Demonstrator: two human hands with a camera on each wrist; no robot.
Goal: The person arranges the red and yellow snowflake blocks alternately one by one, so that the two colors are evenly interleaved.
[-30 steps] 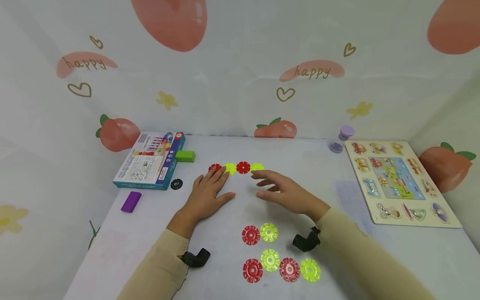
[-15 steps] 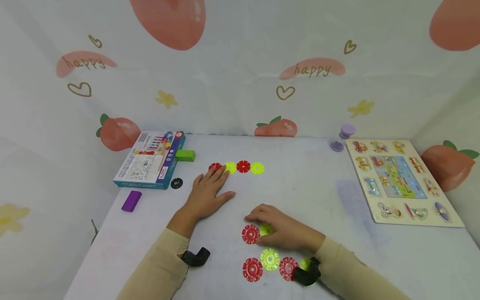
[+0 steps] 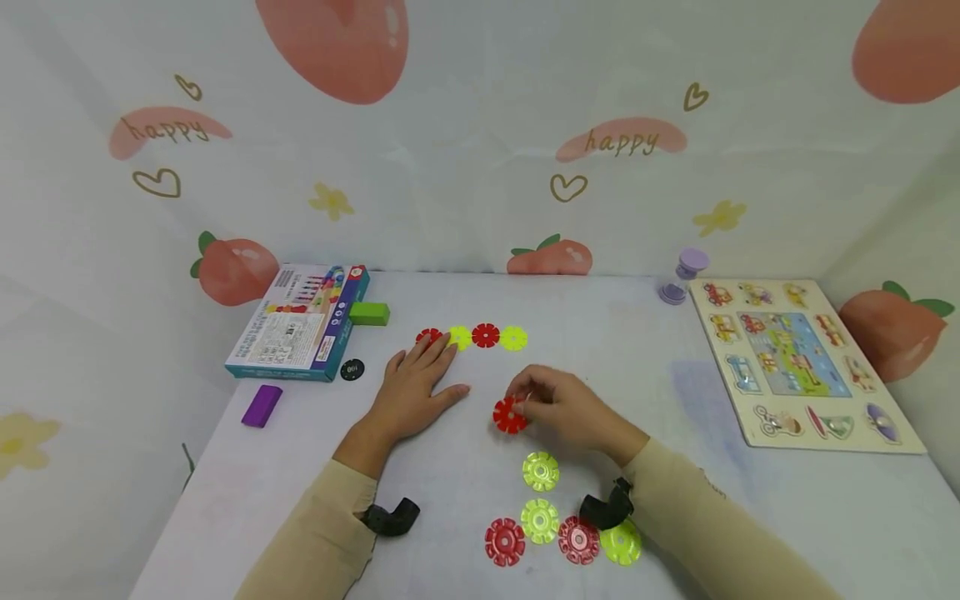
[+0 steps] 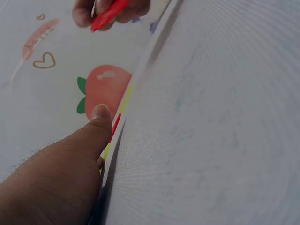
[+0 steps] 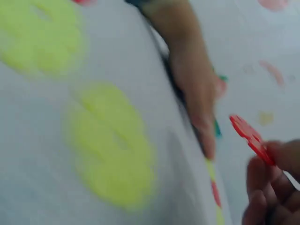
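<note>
My right hand (image 3: 573, 408) pinches a red notched plastic disc (image 3: 510, 415) between thumb and fingers, above the table; the right wrist view shows the same disc (image 5: 251, 138) tilted in the fingertips. My left hand (image 3: 412, 387) lies flat with fingers spread, its fingertips on the left end of a row of discs. That row runs from a partly covered red disc (image 3: 430, 336) through a yellow disc (image 3: 460, 337) and a red disc (image 3: 486, 335) to a yellow disc (image 3: 513, 337). Nearer me lie a lone yellow disc (image 3: 541, 472) and several red and yellow discs, one a red disc (image 3: 505, 542).
At left are a boxed toy set (image 3: 296, 321), a green block (image 3: 370, 314), a black round chip (image 3: 352, 370) and a purple block (image 3: 262, 406). On the right stand a purple hourglass (image 3: 683, 276) and a wooden picture puzzle board (image 3: 806, 367).
My right hand came back from the far row to the near discs, picked up the red disc beside the lone yellow one and carries it forward. My left hand stays put.
</note>
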